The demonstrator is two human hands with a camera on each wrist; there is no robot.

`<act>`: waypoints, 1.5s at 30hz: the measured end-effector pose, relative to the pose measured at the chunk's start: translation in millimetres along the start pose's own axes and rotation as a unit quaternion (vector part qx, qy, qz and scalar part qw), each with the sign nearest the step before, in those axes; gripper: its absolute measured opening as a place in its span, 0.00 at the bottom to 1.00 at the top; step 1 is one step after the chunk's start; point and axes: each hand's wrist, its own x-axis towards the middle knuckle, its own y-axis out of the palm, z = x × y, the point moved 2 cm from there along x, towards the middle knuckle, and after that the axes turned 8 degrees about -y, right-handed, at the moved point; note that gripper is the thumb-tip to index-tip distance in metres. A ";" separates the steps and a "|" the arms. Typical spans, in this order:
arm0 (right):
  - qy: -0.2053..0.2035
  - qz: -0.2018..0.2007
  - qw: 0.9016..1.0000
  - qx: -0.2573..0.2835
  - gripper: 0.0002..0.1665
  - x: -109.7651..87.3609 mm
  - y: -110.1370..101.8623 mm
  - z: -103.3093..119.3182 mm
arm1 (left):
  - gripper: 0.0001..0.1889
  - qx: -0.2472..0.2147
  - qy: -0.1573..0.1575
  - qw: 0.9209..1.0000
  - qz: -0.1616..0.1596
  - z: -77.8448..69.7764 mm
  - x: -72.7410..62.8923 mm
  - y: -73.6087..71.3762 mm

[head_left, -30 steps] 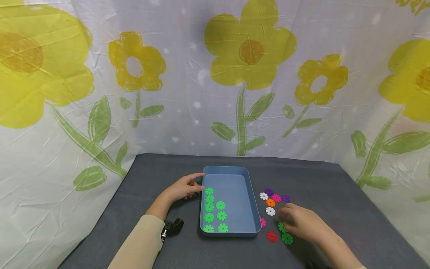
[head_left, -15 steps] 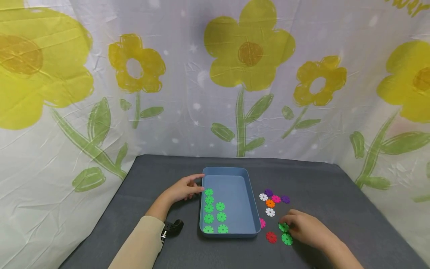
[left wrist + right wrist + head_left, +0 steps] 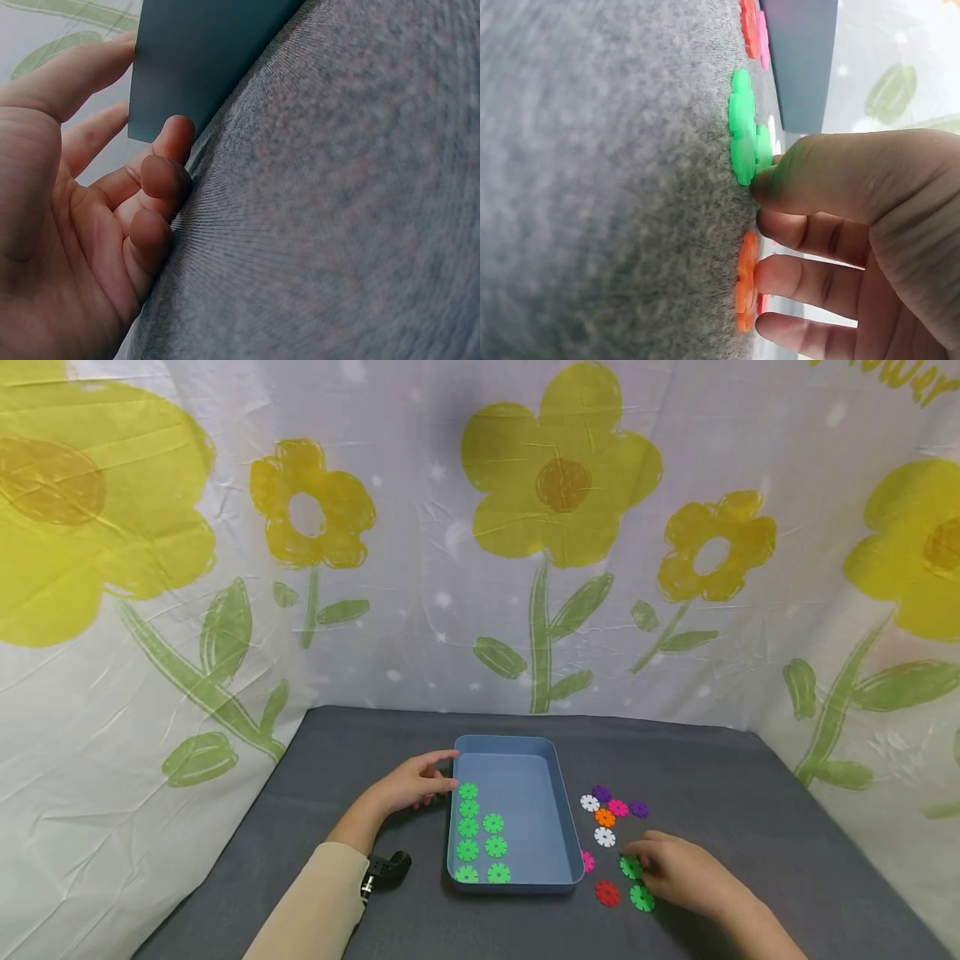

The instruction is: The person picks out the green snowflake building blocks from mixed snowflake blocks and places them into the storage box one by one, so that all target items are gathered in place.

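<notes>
My left hand (image 3: 411, 781) rests against the left wall of a blue tray (image 3: 525, 814); index finger and thumb extend to its rim. In the left wrist view the other fingers bend loosely beside the tray's wall (image 3: 180, 67). Several green notched discs (image 3: 495, 846) lie along the tray's left side, in two columns. Right of the tray, my right hand (image 3: 686, 872) pinches a green notched disc (image 3: 629, 867) with thumb and index finger, low at the table. Another green disc (image 3: 642, 898) lies just in front of it.
Purple, pink, orange and white discs (image 3: 604, 837) are scattered right of the tray, with a red disc (image 3: 607, 893) nearer. Under my right hand lies an orange disc (image 3: 746, 283). A flowered cloth (image 3: 420, 635) hangs behind the grey table (image 3: 360, 735).
My right hand has lowered onto the green disc, and its thumb and index finger have closed on it. The left hand stays at the tray. The view has shifted slightly.
</notes>
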 end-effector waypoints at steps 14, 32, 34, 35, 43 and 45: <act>0.072 -0.014 0.997 -0.036 0.14 2.3 4.2 -4.9 | 0.33 -0.011 0.008 1.000 0.002 -0.2 -0.7 -0.1; 0.063 0.000 0.996 -0.065 0.14 6.2 3.5 -2.6 | 0.33 -0.003 0.008 1.000 0.002 -3.5 -3.6 -1.4; 0.059 -0.004 0.996 -0.068 0.14 5.8 2.8 -3.5 | 0.33 -0.002 0.008 1.000 0.002 -3.7 -3.5 -1.5; 0.062 -0.003 0.996 -0.066 0.14 5.7 2.4 -3.9 | 0.33 -0.001 0.007 1.000 0.002 -4.1 -3.6 -1.6; 0.086 -0.001 0.996 0.011 0.12 5.1 2.6 -5.9 | 0.34 -0.001 0.005 1.000 0.002 -7.0 -5.2 -1.6; 0.085 -0.003 0.996 0.023 0.12 4.4 3.0 -5.4 | 0.34 -0.002 0.003 1.000 0.002 -6.0 -5.2 -1.1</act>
